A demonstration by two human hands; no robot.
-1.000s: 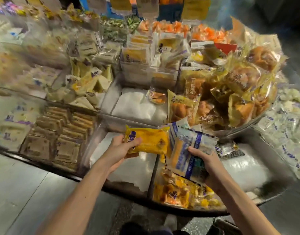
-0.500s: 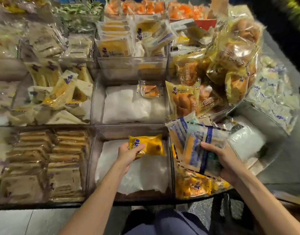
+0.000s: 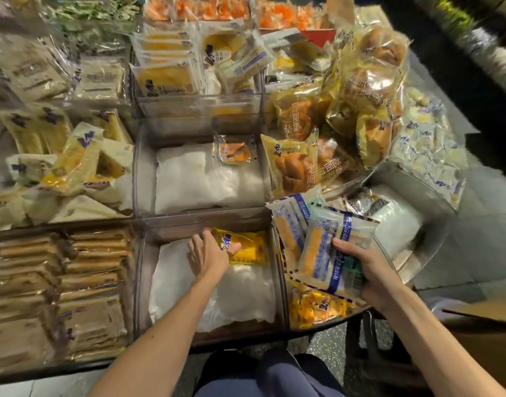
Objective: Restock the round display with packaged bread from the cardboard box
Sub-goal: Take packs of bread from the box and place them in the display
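My left hand (image 3: 209, 253) holds a yellow bread packet (image 3: 247, 246) low in the near middle bin (image 3: 141, 282), at its far right corner on white padding. My thumb lies on top of the packet and my fingers curl round its left end. My right hand (image 3: 366, 270) grips a small stack of blue-and-white bread packets (image 3: 329, 247) above the narrow bin to the right, where yellow packets (image 3: 317, 308) lie. The round display's metal rim (image 3: 435, 224) curves off to the right. A cardboard box flap (image 3: 486, 310) shows at the right edge.
The bin behind (image 3: 206, 179) holds white padding and one small orange packet (image 3: 234, 150). Flat brown bread packs (image 3: 60, 290) fill the left bins. Bagged buns (image 3: 346, 104) pile up at the right. More packets fill the tiers behind. My legs are below the display's edge.
My left hand has lowered the yellow packet from above the bin into its far right corner. The right hand kept its stack beside the bin. The view shifted closer and to the left.
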